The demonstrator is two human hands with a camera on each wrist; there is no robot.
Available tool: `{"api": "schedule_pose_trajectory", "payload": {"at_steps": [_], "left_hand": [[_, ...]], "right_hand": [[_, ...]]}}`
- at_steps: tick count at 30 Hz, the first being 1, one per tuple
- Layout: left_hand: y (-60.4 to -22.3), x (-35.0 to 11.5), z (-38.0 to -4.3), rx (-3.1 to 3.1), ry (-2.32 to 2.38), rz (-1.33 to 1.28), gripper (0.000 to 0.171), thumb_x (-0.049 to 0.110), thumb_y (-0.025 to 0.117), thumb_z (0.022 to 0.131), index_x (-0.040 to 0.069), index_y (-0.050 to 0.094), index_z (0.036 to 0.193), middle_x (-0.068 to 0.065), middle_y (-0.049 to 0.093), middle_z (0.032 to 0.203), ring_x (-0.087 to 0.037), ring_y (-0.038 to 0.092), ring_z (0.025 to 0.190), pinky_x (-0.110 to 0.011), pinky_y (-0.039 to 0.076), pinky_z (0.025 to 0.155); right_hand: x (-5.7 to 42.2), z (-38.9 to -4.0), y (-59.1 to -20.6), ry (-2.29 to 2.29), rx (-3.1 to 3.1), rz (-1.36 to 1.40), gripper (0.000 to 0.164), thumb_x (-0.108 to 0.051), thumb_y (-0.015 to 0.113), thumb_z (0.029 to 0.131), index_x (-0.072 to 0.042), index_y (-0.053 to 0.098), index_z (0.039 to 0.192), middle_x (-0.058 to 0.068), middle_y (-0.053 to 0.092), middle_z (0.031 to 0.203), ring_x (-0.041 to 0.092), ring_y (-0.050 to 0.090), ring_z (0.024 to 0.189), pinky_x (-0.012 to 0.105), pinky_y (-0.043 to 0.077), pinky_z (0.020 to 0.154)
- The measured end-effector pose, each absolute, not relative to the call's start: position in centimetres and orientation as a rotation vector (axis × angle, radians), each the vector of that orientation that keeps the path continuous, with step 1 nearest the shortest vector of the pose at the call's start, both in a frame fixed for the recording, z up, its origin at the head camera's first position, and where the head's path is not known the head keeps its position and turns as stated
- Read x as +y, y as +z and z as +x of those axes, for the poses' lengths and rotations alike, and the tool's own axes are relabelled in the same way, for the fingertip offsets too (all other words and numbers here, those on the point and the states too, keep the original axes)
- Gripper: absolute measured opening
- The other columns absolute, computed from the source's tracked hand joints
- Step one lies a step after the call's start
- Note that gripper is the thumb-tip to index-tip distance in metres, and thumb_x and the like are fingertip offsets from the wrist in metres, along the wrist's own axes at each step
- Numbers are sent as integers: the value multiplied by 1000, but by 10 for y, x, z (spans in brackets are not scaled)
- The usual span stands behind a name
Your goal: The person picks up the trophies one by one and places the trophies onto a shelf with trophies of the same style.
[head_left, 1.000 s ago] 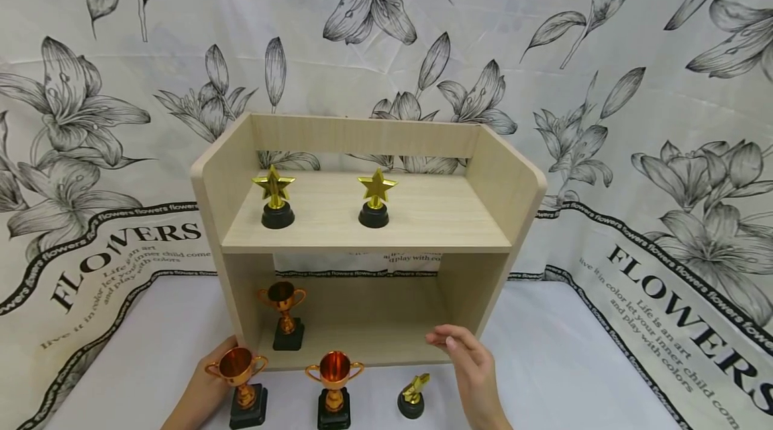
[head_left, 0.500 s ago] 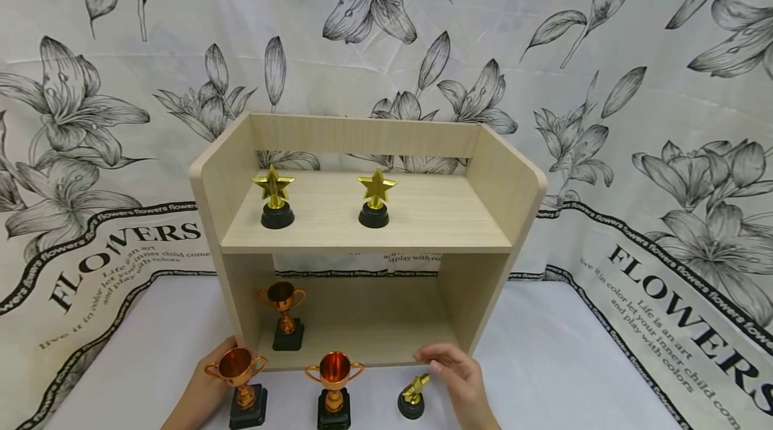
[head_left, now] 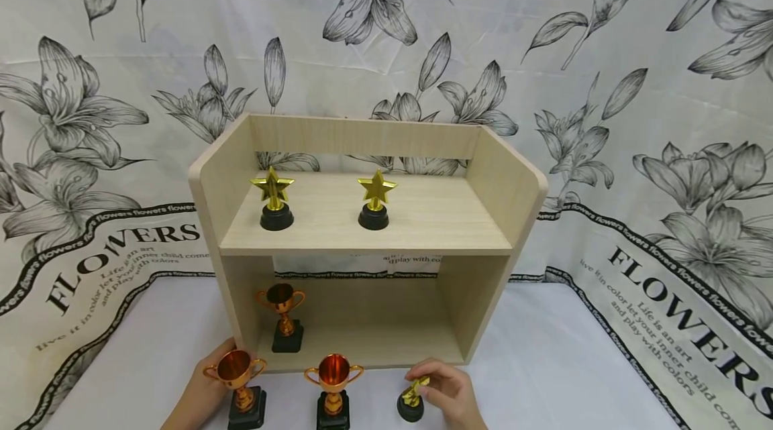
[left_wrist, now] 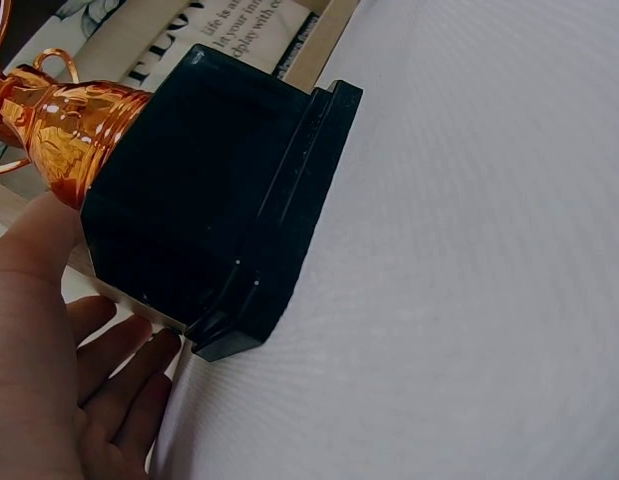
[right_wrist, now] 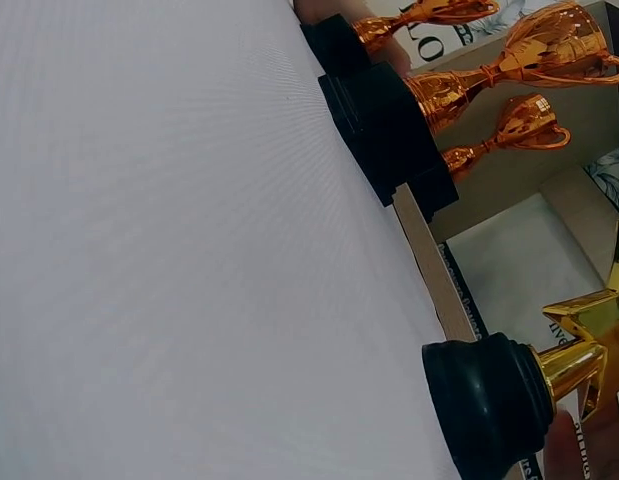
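Note:
My right hand [head_left: 449, 391] is at a small gold star trophy [head_left: 413, 400] standing on the table, with thumb and index finger on either side of its star. In the right wrist view the round black base of that star trophy [right_wrist: 489, 405] shows, with a fingertip close to the gold stem. My left hand [head_left: 205, 380] is behind an orange-gold cup trophy [head_left: 244, 400] at the shelf's front left corner. In the left wrist view its fingers [left_wrist: 129, 375] are loosely bent beside the black base [left_wrist: 204, 190], holding nothing visible.
A pale wooden two-level shelf [head_left: 368, 250] stands behind. Two star trophies, left [head_left: 276, 205] and middle [head_left: 374, 205], stand on its upper board. One cup trophy [head_left: 286, 323] is inside the lower level at left. Another cup trophy [head_left: 333, 390] stands in front on the white tablecloth [head_left: 561, 363].
My right hand has come down and left from beside the shelf's right front to the star trophy, its fingers now at the star. My left hand and the other trophies stay put.

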State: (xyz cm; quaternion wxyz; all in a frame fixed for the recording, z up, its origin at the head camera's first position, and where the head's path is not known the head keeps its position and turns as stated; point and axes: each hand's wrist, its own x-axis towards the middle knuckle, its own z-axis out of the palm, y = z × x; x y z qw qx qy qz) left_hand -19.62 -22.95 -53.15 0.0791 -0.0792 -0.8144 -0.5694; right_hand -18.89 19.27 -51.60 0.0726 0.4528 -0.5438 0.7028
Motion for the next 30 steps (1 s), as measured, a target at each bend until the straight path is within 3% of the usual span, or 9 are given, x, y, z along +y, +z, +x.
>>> {"api": "schedule_pose_trajectory", "payload": {"at_steps": [3, 6, 18, 23, 30], "left_hand": [[-534, -230, -196, -2394, -1705, -277, 43, 12, 57, 93, -1, 48, 133, 17, 57, 119, 11, 47, 105, -14, 43, 81], [-534, -230, -196, -2384, -1711, -285, 44, 11, 57, 93, -2, 47, 134, 20, 56, 118, 12, 47, 105, -14, 43, 80], [-529, -228, -196, -2472, -1661, -223, 47, 18, 59, 92, 5, 47, 135, -13, 54, 130, 10, 47, 107, -18, 44, 82], [-529, -228, -196, -2492, -1619, -237, 51, 18, 62, 90, 7, 47, 137, -12, 53, 132, 10, 44, 111, -19, 42, 84], [-530, -230, -196, -2442, -1590, -331, 50, 12, 62, 89, 2, 47, 136, -1, 54, 129, 10, 44, 111, -18, 42, 84]], "right_hand": [[192, -187, -516, 2054, -1673, 1372, 35, 32, 42, 75, 18, 55, 104, 32, 57, 97, 30, 60, 95, 32, 52, 78], [191, -188, -516, 2017, -1657, 1404, 38, 34, 43, 73, 17, 56, 104, 31, 58, 95, 30, 61, 93, 32, 52, 78], [191, -185, -515, 2076, -1693, 1320, 32, 29, 46, 77, 16, 57, 104, 30, 60, 93, 25, 63, 90, 32, 53, 74], [192, -185, -515, 2089, -1701, 1303, 31, 28, 46, 78, 16, 58, 104, 29, 61, 93, 24, 64, 91, 32, 53, 74], [192, -184, -516, 2063, -1693, 1307, 32, 30, 46, 76, 17, 57, 102, 30, 60, 91, 24, 64, 89, 32, 53, 74]]}}
